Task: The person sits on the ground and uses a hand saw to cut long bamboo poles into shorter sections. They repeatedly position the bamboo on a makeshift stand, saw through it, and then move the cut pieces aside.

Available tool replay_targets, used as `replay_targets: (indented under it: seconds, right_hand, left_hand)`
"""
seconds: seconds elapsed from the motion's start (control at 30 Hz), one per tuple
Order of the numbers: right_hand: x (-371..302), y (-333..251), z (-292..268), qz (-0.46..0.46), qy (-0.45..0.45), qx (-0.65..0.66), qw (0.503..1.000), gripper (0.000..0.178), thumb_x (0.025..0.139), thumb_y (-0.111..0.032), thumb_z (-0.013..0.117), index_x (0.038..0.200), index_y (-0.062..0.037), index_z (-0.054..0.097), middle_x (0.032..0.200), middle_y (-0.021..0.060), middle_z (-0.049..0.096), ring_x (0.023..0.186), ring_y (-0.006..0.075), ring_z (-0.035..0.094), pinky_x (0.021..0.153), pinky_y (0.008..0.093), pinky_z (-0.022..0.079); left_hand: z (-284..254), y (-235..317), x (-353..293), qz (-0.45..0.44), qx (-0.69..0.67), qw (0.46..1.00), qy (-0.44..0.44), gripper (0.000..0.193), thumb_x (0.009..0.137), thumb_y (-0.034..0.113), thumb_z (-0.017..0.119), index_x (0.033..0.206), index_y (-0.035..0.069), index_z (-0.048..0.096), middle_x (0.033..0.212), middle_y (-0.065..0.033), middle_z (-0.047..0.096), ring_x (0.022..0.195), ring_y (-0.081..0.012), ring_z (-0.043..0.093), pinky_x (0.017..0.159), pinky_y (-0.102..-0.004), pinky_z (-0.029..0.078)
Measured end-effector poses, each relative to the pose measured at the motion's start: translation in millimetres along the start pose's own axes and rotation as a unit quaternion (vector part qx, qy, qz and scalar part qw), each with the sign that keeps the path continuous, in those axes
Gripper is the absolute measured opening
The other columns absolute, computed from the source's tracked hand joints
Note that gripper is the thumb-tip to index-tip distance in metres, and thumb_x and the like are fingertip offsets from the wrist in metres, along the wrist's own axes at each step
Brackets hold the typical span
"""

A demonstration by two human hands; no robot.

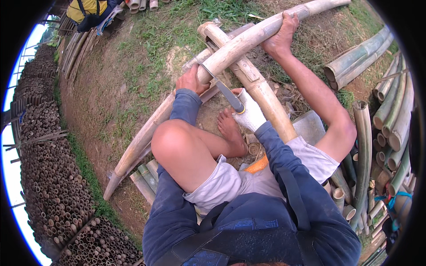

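Observation:
A long, curved bamboo pole (248, 37) slants across the scene from the lower left to the top right, lying over a second bamboo piece (262, 91). Bare fingers of my left hand (190, 80) are wrapped round the curved pole near its middle. My right hand (250, 111), in a white glove, is closed on the handle end of a hand saw (230, 95). Its thin blade lies against the pole just right of my left hand. My right foot (284, 35) presses on the pole's upper part; my left foot (231, 133) rests on the soil.
Stacked bamboo tubes (57, 177) form a tall bank on the left. Split bamboo (359, 57) and more poles (392, 115) lie at the right. A yellow and black bag (86, 11) sits at the far left. Grass patches (151, 48) cover parts of the ground.

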State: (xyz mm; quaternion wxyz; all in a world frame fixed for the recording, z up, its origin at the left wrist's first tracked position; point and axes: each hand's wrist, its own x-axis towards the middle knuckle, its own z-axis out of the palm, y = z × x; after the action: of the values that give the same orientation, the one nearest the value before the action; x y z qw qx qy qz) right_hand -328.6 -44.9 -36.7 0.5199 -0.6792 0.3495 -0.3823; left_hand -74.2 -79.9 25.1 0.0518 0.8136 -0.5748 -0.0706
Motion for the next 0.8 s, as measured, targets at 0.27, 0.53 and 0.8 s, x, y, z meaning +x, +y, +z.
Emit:
replay_targets:
  seconds: [0.27, 0.53, 0.8]
  right_hand:
    - [-167.8, -95.9, -101.2, 0.244, -0.049, -0.001, 0.969, 0.063, 0.081, 0.004, 0.072, 0.141, -0.0035, 0.054, 0.116, 0.0109, 0.068, 0.094, 0.0113, 0.065, 0.084, 0.0267, 0.053]
    - [-58.1, -36.3, -46.2, 0.085, -0.051, 0.001, 0.995, 0.058, 0.080, 0.004, 0.071, 0.135, -0.0031, 0.056, 0.122, 0.0149, 0.067, 0.112, 0.0241, 0.068, 0.098, 0.0332, 0.053]
    - [-122.6, -114.3, -72.2, 0.112, -0.044, 0.045, 0.992, 0.051, 0.086, 0.008, 0.071, 0.134, -0.0031, 0.058, 0.105, 0.0100, 0.068, 0.088, 0.0171, 0.068, 0.081, 0.0294, 0.055]
  left_hand:
    - [4.7, -3.8, 2.9, 0.002, -0.022, 1.000, 0.001, 0.089, 0.067, 0.041, 0.094, 0.146, 0.022, 0.058, 0.123, -0.0147, 0.076, 0.112, -0.0372, 0.073, 0.098, -0.0480, 0.057]
    - [2.6, -7.2, 2.9, 0.008, -0.007, 1.000, 0.015, 0.090, 0.068, 0.042, 0.093, 0.147, 0.020, 0.056, 0.128, -0.0146, 0.074, 0.115, -0.0378, 0.072, 0.100, -0.0487, 0.057]
    - [5.8, -11.7, 3.3, 0.009, 0.001, 1.000, -0.003, 0.091, 0.069, 0.041, 0.092, 0.149, 0.019, 0.053, 0.130, -0.0169, 0.071, 0.119, -0.0393, 0.069, 0.101, -0.0488, 0.056]
